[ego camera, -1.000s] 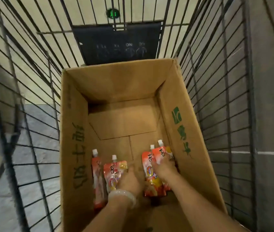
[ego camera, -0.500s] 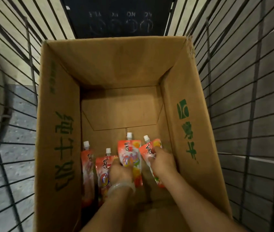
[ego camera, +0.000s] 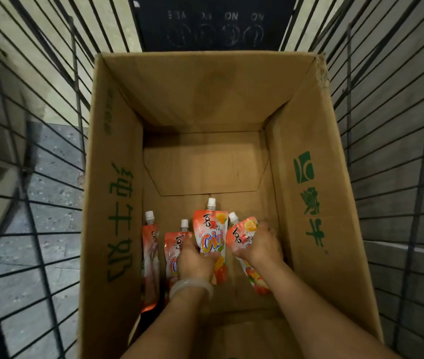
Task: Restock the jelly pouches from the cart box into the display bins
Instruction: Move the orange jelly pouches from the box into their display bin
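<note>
A tall open cardboard box (ego camera: pixel 112 193) with green print stands inside the wire cart. Several orange jelly pouches with white caps lie at its bottom. My left hand (ego camera: pixel 196 257), a pale bangle on the wrist, grips the middle pouch (ego camera: pixel 209 235) by its lower half. My right hand (ego camera: pixel 260 244) grips another pouch (ego camera: pixel 240 233), tilted to the left. Two more pouches stay on the floor of the box: one (ego camera: pixel 176 251) just left of my left hand, and one (ego camera: pixel 150 257) leaning against the left wall.
The black wire cart walls (ego camera: pixel 392 130) close in on both sides of the box. A dark panel (ego camera: pixel 213 24) with faint printed symbols sits at the cart's far end. Grey floor (ego camera: pixel 50 193) shows through the bars on the left. The far half of the box bottom is bare cardboard.
Both hands have closed round a pouch each and lifted them slightly off the box bottom. The head has leaned closer over the box.
</note>
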Tool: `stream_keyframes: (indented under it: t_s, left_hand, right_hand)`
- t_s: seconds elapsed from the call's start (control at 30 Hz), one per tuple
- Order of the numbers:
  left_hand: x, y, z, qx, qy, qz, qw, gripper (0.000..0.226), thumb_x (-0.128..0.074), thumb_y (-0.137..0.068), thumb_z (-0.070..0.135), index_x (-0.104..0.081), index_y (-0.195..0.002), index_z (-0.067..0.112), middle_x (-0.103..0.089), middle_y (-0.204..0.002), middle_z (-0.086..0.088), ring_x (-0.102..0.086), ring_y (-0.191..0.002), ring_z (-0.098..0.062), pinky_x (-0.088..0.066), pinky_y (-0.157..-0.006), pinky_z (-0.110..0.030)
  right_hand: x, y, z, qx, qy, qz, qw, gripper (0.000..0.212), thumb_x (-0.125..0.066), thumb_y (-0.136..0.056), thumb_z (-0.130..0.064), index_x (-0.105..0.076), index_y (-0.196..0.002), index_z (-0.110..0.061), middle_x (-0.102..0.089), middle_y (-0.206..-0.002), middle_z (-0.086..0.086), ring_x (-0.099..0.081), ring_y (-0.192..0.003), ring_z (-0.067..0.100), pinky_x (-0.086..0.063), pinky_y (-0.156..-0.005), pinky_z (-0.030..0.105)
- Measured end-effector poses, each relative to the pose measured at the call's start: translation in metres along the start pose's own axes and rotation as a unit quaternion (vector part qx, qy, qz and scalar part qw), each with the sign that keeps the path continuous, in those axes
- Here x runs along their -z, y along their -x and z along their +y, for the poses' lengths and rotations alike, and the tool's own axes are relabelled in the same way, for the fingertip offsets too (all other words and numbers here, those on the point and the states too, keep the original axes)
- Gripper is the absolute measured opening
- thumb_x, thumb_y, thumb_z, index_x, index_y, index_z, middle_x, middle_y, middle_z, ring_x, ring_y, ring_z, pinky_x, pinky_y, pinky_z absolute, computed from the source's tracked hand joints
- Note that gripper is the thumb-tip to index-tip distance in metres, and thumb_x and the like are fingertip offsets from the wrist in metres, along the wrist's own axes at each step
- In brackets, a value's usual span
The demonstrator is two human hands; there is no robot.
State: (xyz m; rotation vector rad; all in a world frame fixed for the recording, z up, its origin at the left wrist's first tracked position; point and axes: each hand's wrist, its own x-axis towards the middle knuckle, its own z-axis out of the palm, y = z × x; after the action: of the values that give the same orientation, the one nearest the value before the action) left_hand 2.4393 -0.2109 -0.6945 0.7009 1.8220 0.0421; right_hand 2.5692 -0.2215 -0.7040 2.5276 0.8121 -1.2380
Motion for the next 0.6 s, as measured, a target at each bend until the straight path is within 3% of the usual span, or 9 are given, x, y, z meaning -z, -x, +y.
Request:
stream_keyframes:
  t_s: [0.13, 0.2, 0.27, 0.37, 0.5, 0.6]
  left_hand:
    - [0.012, 0.009, 0.004, 0.027, 0.045, -0.018, 0.998, 0.041, -0.073, -0.077, 0.001, -0.056, -0.112, 0.012, -0.067, -0.102, -0.006, -0.063, -0.096, -0.025, -0.049, -0.089, -0.037]
    - [0.020, 0.016, 0.007, 0.040, 0.048, -0.027, 0.998, 0.043, -0.073, -0.075, -0.002, -0.057, -0.113, 0.009, -0.068, -0.108, -0.009, -0.063, -0.099, -0.027, -0.049, -0.092, -0.039]
    - [0.032, 0.027, 0.011, 0.059, 0.040, -0.040, 0.997, 0.040, -0.073, -0.077, -0.001, -0.058, -0.113, 0.008, -0.066, -0.113, -0.011, -0.061, -0.105, -0.028, -0.047, -0.095, -0.039]
    - [0.055, 0.045, 0.014, 0.063, 0.046, -0.049, 0.996, 0.042, -0.070, -0.081, 0.003, -0.055, -0.119, 0.007, -0.064, -0.113, -0.008, -0.059, -0.112, -0.030, -0.044, -0.100, -0.042]
    - [0.087, 0.079, 0.030, -0.017, 0.100, -0.061, 0.993, 0.038, -0.069, -0.082, 0.006, -0.052, -0.113, 0.017, -0.060, -0.103, -0.003, -0.059, -0.098, -0.025, -0.047, -0.086, -0.037]
    - [0.105, 0.104, 0.055, -0.105, 0.141, -0.071, 0.982, 0.034, -0.073, -0.078, 0.004, -0.055, -0.103, 0.019, -0.068, -0.108, -0.006, -0.064, -0.094, -0.022, -0.051, -0.088, -0.039]
  right_hand:
    - [0.001, 0.012, 0.007, 0.008, -0.039, -0.048, 0.998, 0.096, -0.085, -0.064, -0.021, -0.027, -0.141, -0.013, -0.044, -0.138, 0.011, -0.045, -0.127, 0.030, -0.043, -0.098, 0.036]
    - [0.004, 0.020, 0.012, 0.001, -0.039, -0.090, 0.995, 0.078, -0.084, -0.064, -0.015, -0.044, -0.131, -0.012, -0.055, -0.129, 0.009, -0.054, -0.118, 0.026, -0.047, -0.096, 0.032]
    - [0.006, 0.028, 0.016, -0.011, -0.117, -0.125, 0.985, 0.053, -0.083, -0.062, -0.005, -0.061, -0.110, -0.011, -0.066, -0.115, 0.009, -0.063, -0.103, 0.024, -0.052, -0.091, 0.034]
    - [0.021, 0.046, 0.013, -0.024, -0.277, -0.173, 0.945, 0.032, -0.074, -0.069, 0.009, -0.064, -0.098, -0.002, -0.070, -0.099, 0.013, -0.065, -0.086, 0.025, -0.055, -0.074, 0.034]
    - [0.066, 0.074, -0.004, 0.052, -0.392, -0.185, 0.900, 0.031, -0.070, -0.078, 0.004, -0.062, -0.107, -0.004, -0.069, -0.092, 0.009, -0.066, -0.075, 0.019, -0.054, -0.067, 0.029]
    - [0.104, 0.100, -0.018, 0.125, -0.426, -0.161, 0.882, 0.037, -0.071, -0.079, -0.003, -0.060, -0.115, -0.003, -0.070, -0.099, 0.009, -0.067, -0.082, 0.020, -0.055, -0.083, 0.036]
